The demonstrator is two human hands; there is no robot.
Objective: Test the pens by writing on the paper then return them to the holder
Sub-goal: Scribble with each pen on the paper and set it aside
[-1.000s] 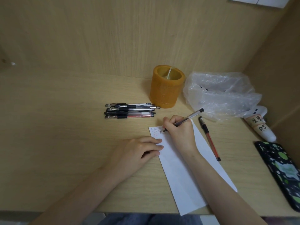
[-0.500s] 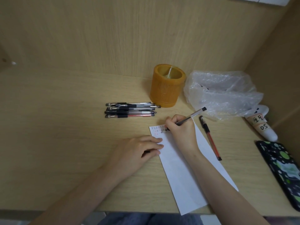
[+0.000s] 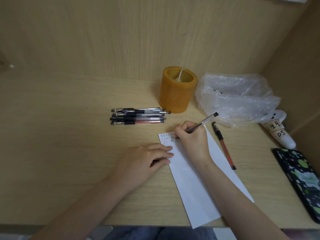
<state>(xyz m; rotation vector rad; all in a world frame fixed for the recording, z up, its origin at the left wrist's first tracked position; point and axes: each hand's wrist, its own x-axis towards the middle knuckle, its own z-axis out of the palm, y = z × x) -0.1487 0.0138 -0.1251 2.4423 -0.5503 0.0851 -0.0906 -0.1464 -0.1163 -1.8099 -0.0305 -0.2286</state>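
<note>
My right hand (image 3: pixel 192 137) grips a clear pen with a black cap end (image 3: pixel 203 122), its tip down on the top left corner of the white paper strip (image 3: pixel 190 179), where small rows of written marks show. My left hand (image 3: pixel 149 158) rests on the desk with its fingertips on the paper's left edge. A red pen (image 3: pixel 223 145) lies on the desk just right of the paper. Several pens (image 3: pixel 136 116) lie side by side left of the orange cylindrical holder (image 3: pixel 176 90), which stands at the back.
A crumpled clear plastic bag (image 3: pixel 237 99) sits right of the holder. A white tube with labels (image 3: pixel 280 134) and a dark patterned case (image 3: pixel 301 181) lie at the right. Wooden panels wall the desk at the back and right. The desk's front edge (image 3: pixel 121 226) is near.
My right hand and the pen shifted slightly across the top of the paper while writing. My left hand stayed where it was.
</note>
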